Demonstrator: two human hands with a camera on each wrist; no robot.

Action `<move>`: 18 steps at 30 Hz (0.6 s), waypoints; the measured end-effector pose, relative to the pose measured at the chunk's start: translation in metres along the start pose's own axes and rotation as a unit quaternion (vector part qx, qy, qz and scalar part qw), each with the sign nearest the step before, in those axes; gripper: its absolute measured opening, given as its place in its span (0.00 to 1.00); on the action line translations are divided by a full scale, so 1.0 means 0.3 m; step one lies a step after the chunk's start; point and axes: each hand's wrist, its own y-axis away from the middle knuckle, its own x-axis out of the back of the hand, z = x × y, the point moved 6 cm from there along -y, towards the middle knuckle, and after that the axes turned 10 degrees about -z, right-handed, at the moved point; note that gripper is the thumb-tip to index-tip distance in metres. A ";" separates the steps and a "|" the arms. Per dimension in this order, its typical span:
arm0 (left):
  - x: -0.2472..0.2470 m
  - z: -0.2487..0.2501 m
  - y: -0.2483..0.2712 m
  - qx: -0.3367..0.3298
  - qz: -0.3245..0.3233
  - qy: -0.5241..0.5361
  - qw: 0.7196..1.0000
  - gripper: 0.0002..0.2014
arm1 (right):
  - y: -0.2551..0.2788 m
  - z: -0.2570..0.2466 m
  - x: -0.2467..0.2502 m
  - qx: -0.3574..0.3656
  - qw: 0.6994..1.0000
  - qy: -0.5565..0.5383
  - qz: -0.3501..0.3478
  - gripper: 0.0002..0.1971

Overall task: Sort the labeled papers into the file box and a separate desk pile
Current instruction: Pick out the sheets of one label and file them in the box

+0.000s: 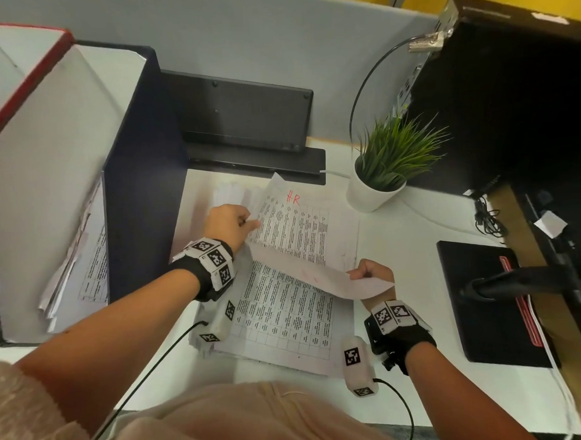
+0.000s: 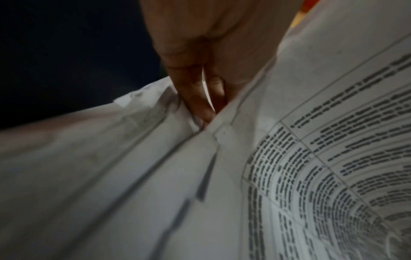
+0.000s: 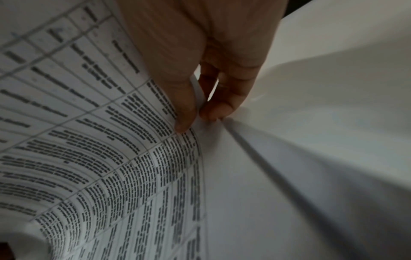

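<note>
A printed table sheet (image 1: 292, 229) marked "H.R" in red curls up off the paper stack (image 1: 282, 319) on the white desk. My left hand (image 1: 246, 223) pinches the sheet's left edge; in the left wrist view its fingers (image 2: 200, 98) lie behind the sheet (image 2: 333, 158). My right hand (image 1: 363, 273) pinches the near right corner, and the right wrist view shows its thumb and forefinger (image 3: 196, 121) closed on the paper's edge (image 3: 111, 140). The dark blue file box (image 1: 139, 159) stands at the left with several papers (image 1: 86, 260) leaning inside.
A potted plant (image 1: 386, 170) in a white pot stands right of the stack. A black device (image 1: 246, 116) sits behind the papers. A black monitor base (image 1: 483, 298) and a dark computer case (image 1: 509, 97) occupy the right side. A red-edged box (image 1: 21, 81) is far left.
</note>
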 end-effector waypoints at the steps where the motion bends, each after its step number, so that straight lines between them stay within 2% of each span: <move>1: -0.003 0.008 0.002 -0.010 0.000 -0.014 1.000 0.19 | 0.000 -0.001 0.002 0.004 1.000 0.011 -0.005 0.29; 4: -0.008 0.033 0.031 -0.093 0.035 -0.013 0.995 0.10 | 0.021 -0.039 -0.005 0.072 0.986 0.145 -0.030 0.27; 6: 0.002 0.050 0.064 -0.156 0.061 0.038 0.985 0.15 | 0.031 -0.058 -0.010 0.103 0.966 0.236 -0.032 0.26; 7: 0.007 0.048 0.076 -0.162 0.059 0.101 0.980 0.16 | 0.031 -0.066 -0.008 0.108 0.958 0.263 -0.020 0.25; 8: 0.009 0.038 0.080 -0.145 0.048 0.177 0.972 0.16 | 0.030 -0.075 -0.005 0.104 0.953 0.284 -0.001 0.22; 10: -0.004 0.011 0.078 -0.069 0.006 0.322 0.944 0.19 | 0.034 -0.089 -0.016 0.084 0.955 0.284 0.014 0.18; 11: -0.009 0.006 0.080 -0.038 -0.015 0.364 0.931 0.20 | 0.037 -0.094 -0.025 0.079 0.962 0.261 0.006 0.20; 13: -0.013 0.022 0.084 -0.024 -0.062 0.371 0.926 0.20 | 0.039 -0.102 -0.037 0.076 0.977 0.199 -0.017 0.31; 14: -0.012 0.033 0.084 -0.024 -0.081 0.366 0.927 0.19 | 0.040 -0.105 -0.042 0.071 0.978 0.196 -0.029 0.31; 15: -0.014 0.037 0.081 -0.014 -0.093 0.370 0.924 0.17 | 0.044 -0.109 -0.050 0.064 0.974 0.213 -0.040 0.26; 17: -0.025 0.019 0.070 0.044 -0.109 0.404 0.907 0.13 | 0.046 -0.105 -0.052 0.032 0.950 0.307 -0.052 0.07; 18: -0.030 0.005 0.061 0.081 -0.105 0.409 0.903 0.14 | 0.048 -0.091 -0.043 0.003 0.941 0.334 -0.045 0.08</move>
